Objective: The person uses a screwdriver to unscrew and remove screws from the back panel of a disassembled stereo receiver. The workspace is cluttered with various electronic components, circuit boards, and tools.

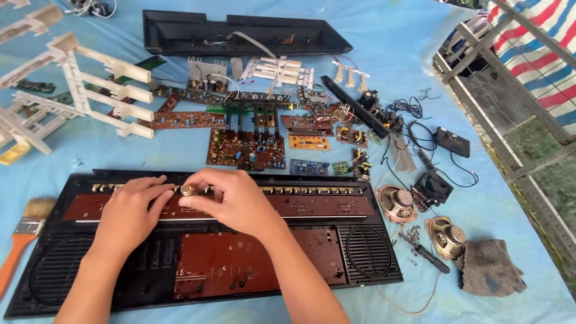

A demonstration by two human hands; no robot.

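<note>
Hands on the open black case (372, 273), both at the row of knobs along its top edge. Left hand (129, 213) lies loosely curled, fingers resting on the brown board (324, 207), gripping nothing that I can see. Right hand (231, 201) pinches a small round knob (188, 190) between thumb and fingertips, just beside the left fingers.

Left to right on the blue sheet (102, 153): orange-handled brush (23, 237) at the case's left end; white plastic frames (72, 96) top left; loose circuit boards (246, 149) above the case; black cover (240, 33) at the top; two speakers (396, 203) near the case's right end; screwdriver (423, 252) and screws between them; grey rag (489, 267) far right.
</note>
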